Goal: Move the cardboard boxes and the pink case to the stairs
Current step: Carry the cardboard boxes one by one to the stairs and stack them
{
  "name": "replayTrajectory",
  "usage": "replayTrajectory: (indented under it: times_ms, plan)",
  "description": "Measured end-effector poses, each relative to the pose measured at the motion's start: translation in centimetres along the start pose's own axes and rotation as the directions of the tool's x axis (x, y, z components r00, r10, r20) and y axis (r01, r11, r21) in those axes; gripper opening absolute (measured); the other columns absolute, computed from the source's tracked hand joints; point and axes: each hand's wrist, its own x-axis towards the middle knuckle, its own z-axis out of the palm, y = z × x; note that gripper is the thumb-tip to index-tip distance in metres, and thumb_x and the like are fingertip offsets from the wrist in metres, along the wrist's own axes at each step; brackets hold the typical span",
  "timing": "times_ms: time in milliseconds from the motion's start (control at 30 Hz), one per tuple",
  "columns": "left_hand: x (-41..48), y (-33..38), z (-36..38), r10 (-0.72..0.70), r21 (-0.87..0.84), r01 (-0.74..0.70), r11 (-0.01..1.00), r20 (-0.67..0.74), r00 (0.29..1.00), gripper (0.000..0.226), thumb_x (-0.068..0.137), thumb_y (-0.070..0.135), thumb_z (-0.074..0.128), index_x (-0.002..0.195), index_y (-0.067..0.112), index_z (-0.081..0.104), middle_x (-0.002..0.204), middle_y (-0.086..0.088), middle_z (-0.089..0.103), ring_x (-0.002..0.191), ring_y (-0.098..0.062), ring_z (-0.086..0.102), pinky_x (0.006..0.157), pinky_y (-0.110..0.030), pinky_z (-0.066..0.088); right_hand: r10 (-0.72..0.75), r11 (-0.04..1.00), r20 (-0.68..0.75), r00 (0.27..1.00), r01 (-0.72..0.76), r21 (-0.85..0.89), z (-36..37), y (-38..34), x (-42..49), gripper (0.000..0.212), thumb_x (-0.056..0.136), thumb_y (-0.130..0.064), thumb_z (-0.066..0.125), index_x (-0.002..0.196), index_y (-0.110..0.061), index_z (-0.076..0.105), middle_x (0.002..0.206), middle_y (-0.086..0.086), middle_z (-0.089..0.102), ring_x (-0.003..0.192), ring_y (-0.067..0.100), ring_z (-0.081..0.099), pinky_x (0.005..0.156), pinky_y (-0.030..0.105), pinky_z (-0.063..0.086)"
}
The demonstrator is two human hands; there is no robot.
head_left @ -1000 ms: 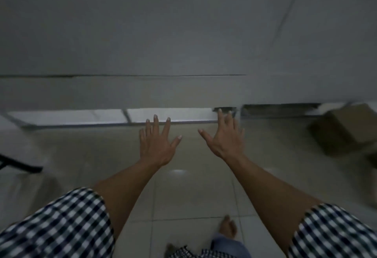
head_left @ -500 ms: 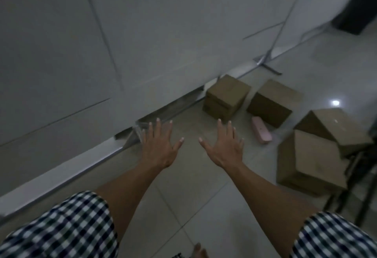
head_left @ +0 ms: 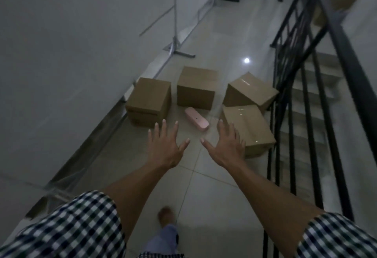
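The pink case [head_left: 196, 121] lies on the floor [head_left: 204, 186] with 4 cardboard boxes [head_left: 196, 87] around it. A black railing [head_left: 306, 98] stands right of the case, with the stairs [head_left: 318, 86] behind it. The left hand [head_left: 164, 145] and right hand [head_left: 226, 148] are spread wide, holding nothing. The right hand hides part of 1 box. More boxes up the stairs look blurry.
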Motion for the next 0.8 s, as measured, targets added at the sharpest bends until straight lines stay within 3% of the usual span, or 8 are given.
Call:
replayTrajectory:
  times_ms: [233, 467, 667, 800]
  plan:
    - [10.6, 5.7, 0.2, 0.255, 0.018, -0.259, 0.966, 0.121, 0.959, 0.079, 0.092, 0.074, 0.015, 0.158, 0.033, 0.000, 0.165, -0.010, -0.008, 0.151, -0.032, -0.010, 0.121, -0.054, -0.003, 0.274, 0.961, -0.053, 0.960, -0.271, 0.060, -1.5, 4.1, 7.0, 0.102, 0.081, -0.086, 0.038, 0.160, -0.029, 0.006, 0.167, 0.011, 0.004, 0.152, 0.034, 0.010, 0.119, 0.059, 0.017]
    - [18.2, 12.8, 1.5, 0.415, 0.023, -0.426, 0.905, 0.175, 0.893, 0.078, 0.092, 0.074, 0.016, 0.158, 0.033, 0.002, 0.165, -0.011, -0.007, 0.151, -0.033, -0.009, 0.119, -0.052, -0.006, 0.409, 0.911, -0.093, 0.908, -0.402, 0.091, -3.4, 8.3, 12.3, 0.101, 0.083, -0.084, 0.036, 0.160, -0.026, 0.006, 0.167, 0.011, 0.005, 0.152, 0.034, 0.007, 0.119, 0.059, 0.013]
    - [22.9, 19.9, 4.4, 0.430, 0.026, -0.446, 0.895, 0.220, 0.875, 0.079, 0.092, 0.074, 0.015, 0.157, 0.033, -0.003, 0.165, -0.010, -0.009, 0.151, -0.033, -0.011, 0.121, -0.053, -0.003, 0.440, 0.895, -0.098, 0.893, -0.427, 0.126, -4.2, 14.1, 17.7, 0.101, 0.083, -0.084, 0.040, 0.160, -0.026, 0.009, 0.167, 0.012, 0.005, 0.152, 0.034, 0.010, 0.119, 0.058, 0.012]
    - [26.6, 24.6, 7.2, 0.371, 0.023, -0.387, 0.922, 0.237, 0.898, 0.080, 0.092, 0.074, 0.016, 0.157, 0.033, -0.004, 0.165, -0.010, -0.009, 0.151, -0.033, -0.010, 0.121, -0.052, -0.002, 0.423, 0.904, -0.068, 0.903, -0.417, 0.091, -3.8, 18.8, 23.1, 0.101, 0.083, -0.084, 0.039, 0.160, -0.026, 0.008, 0.167, 0.013, 0.005, 0.152, 0.034, 0.010, 0.119, 0.059, 0.013]
